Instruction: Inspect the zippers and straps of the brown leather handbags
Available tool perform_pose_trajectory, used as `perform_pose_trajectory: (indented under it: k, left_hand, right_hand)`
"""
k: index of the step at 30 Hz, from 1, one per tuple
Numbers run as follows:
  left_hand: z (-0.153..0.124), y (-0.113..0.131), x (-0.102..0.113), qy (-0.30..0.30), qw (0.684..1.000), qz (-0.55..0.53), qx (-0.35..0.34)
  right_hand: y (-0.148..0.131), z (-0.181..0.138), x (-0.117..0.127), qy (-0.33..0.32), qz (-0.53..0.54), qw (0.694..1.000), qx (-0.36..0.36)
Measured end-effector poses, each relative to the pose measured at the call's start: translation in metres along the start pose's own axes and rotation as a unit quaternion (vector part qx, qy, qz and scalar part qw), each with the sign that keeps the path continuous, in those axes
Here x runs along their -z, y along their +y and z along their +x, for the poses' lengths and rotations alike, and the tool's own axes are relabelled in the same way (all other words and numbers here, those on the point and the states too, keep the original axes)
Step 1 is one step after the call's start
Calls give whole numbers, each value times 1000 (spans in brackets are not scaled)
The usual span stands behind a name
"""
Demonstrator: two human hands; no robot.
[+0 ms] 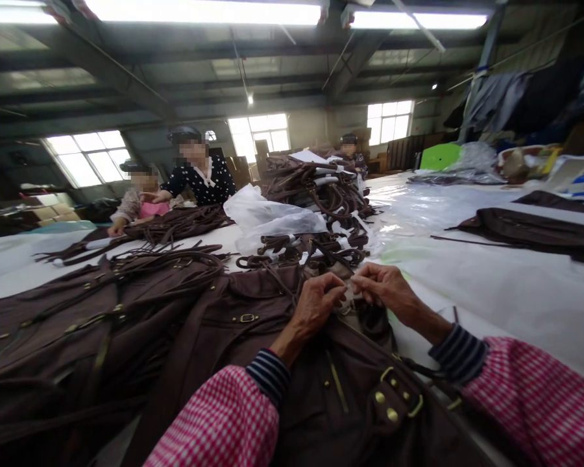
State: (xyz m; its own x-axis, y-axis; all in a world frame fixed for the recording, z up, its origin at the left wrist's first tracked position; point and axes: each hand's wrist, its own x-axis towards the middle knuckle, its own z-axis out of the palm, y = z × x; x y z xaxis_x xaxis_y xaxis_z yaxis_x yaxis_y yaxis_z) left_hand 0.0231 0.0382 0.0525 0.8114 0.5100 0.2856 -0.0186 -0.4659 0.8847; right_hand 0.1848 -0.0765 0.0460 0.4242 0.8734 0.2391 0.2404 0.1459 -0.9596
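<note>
A dark brown bag [272, 324] with brass buckles, studs and a zip lies flat in front of me. Above its far edge, my left hand [321, 298] is closed, thumb and fingertips pinched together. Close beside it my right hand [382, 292] pinches too, its fingertips almost meeting the left ones. Whatever sits between the fingers is too small to make out. Beneath the hands shows a greyish-beige lining [353, 305] at the bag's opening.
More brown bags [87, 311] spread to the left. Behind stands a tall pile of bags [316, 185] with wrapped handles, beside crumpled white plastic [272, 217]. Brown pieces [535, 227] lie at right on the white table [467, 279]. Co-workers [202, 172] stand across the table.
</note>
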Motion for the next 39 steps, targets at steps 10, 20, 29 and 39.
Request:
perform_pose_trajectory:
  k: [10,20,29,39]
  left_hand:
    - [-11,45,51,-233,883,403,-57]
    - [-26,66,37,-253,794,535,-135]
    - [-36,79,64,26,841,456,-289]
    - [-34,71,58,100,839,416,-337]
  right_hand:
    - [4,7,73,-154,-253,948,119]
    - [-12,-11,58,-163,-494,848,103]
    - [-56,-9,24,12,-610,765,207]
    - [-120,27,-27,-217,-713,656,118]
